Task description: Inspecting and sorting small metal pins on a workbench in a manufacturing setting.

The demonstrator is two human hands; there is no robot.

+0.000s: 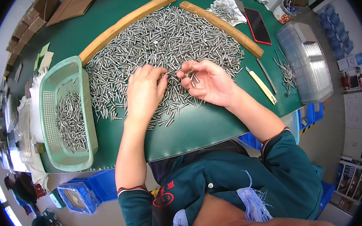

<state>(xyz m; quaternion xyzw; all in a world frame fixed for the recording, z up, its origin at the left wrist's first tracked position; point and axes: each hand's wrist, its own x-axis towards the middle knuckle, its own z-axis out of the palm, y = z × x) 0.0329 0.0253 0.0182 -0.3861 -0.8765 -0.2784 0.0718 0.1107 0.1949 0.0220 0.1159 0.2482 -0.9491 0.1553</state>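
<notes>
A big heap of small shiny metal pins (pixel 162 42) covers the green table (pixel 199 128) between two curved wooden strips (pixel 119 27). My left hand (pixel 143 92) rests on the near edge of the heap and pinches a single metal pin (pixel 170 72) at its fingertips. My right hand (pixel 206 83) is palm up just to the right, with a few pins lying in its curled fingers. The fingertips of both hands nearly meet over the pile.
A pale green plastic basket (pixel 85 116) with several pins stands at the left. A utility knife (pixel 261 85), a red phone (pixel 258 25), loose pins (pixel 287 72) and a clear plastic box (pixel 308 60) lie at the right. Blue crates (pixel 81 193) stand below the table.
</notes>
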